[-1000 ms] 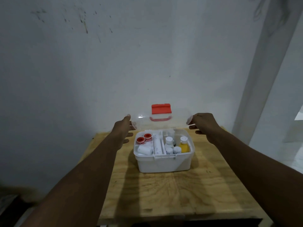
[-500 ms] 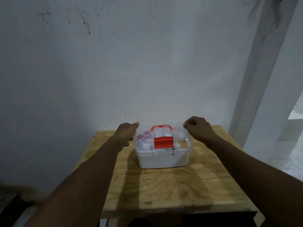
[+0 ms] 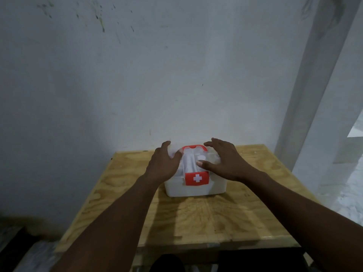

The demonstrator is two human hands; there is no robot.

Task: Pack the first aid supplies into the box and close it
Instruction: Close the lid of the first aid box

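left hand (image 3: pixel 164 163): flat, fingers spread, gripping nothing, on lid's (image 3: pixel 191 160) left side | box (image 3: pixel 194 188): on table (image 3: pixel 196 216), lid down, red latch (image 3: pixel 196 178) in front | right hand (image 3: pixel 225 161): open, palm on lid's right side

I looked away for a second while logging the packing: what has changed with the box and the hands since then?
The clear lid has swung down onto the white box; the red latch now hangs over its front. The left hand and right hand, which held the lid's ends, now lie flat on top. The box stayed in place on the wooden table.
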